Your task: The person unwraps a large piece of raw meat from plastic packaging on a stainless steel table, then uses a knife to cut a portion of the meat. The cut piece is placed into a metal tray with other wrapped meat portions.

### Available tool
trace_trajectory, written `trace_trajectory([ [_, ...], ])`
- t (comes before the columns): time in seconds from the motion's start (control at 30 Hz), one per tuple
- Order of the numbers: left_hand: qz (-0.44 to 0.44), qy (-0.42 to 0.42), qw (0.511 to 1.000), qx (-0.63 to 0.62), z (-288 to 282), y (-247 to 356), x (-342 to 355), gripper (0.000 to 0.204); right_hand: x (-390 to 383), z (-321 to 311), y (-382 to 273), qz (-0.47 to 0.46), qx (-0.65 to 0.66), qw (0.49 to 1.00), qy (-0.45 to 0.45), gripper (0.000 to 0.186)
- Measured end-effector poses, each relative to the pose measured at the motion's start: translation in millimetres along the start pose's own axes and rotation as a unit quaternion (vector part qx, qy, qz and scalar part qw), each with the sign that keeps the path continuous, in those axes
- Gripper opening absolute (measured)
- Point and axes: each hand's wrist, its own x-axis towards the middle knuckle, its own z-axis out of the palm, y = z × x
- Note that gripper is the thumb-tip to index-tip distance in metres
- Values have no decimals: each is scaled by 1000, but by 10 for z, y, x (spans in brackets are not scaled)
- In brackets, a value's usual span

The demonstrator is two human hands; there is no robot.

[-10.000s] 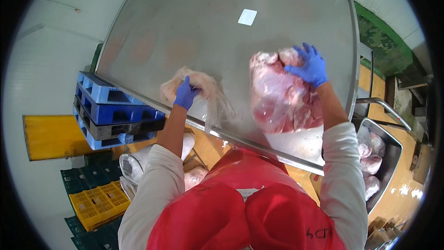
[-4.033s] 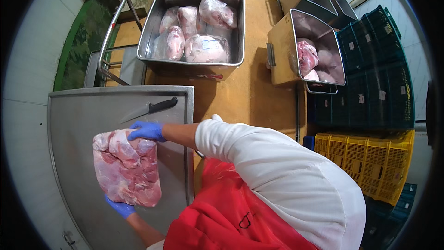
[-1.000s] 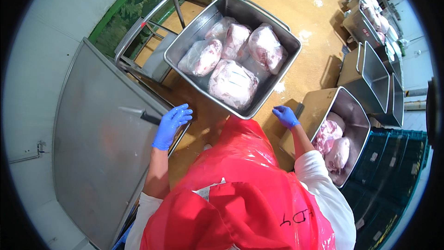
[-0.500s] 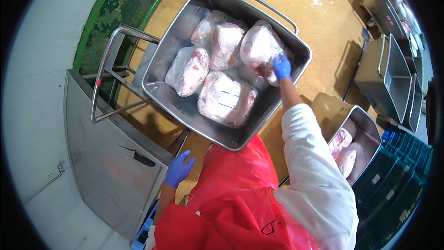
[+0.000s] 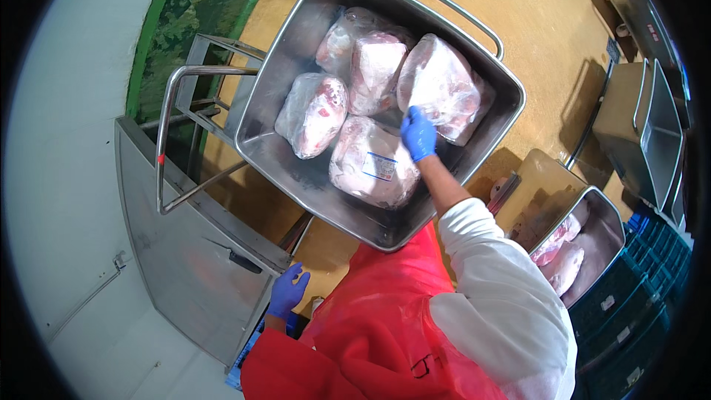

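A deep steel tub point(image 5: 296, 174) in front of me holds several large pink pieces of meat in clear plastic bags. My right hand point(image 5: 419, 135), in a blue glove, is closed at the near left edge of a bagged piece of meat point(image 5: 441, 78) on the tub's right side. Under that piece, another bagged one point(image 5: 474, 122) partly shows. Nearest to this hand on the left lies a bagged piece with a white and blue label point(image 5: 380, 166). My left hand point(image 5: 288, 291), gloved in violet-blue, hangs outside the tub with its fingers apart, holding nothing.
On the left stand a tubular steel handle frame point(image 5: 167, 133) and a grey metal panel point(image 5: 192, 244). A smaller steel bin point(image 5: 592, 252) with meat sits at right, beside dark green crates point(image 5: 615, 311). More steel tubs point(image 5: 637, 126) stand farther right on the yellowish floor point(image 5: 548, 52).
My right hand has moved left, from the right end of the upper-right meat to its near left edge. That piece has shifted and turned, showing more of the one beneath. My left hand stays open.
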Motion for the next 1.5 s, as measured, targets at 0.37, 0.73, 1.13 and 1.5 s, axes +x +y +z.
trace_trajectory([
  [0.37,164,24,986,14,174,1054,813,56,-1633,-34,-322,-70,73,958,-270,13],
  [0.73,-34,-270,925,-265,1092,2858,2142,49,-1744,-566,-190,-18,133,943,-304,14],
  [1.13,256,12,961,106,1367,2252,2756,24,587,-148,1899,309,272,911,25,54],
  [1.5,216,-180,960,-14,1203,2431,1213,46,703,26,1486,209,-96,973,18,29],
])
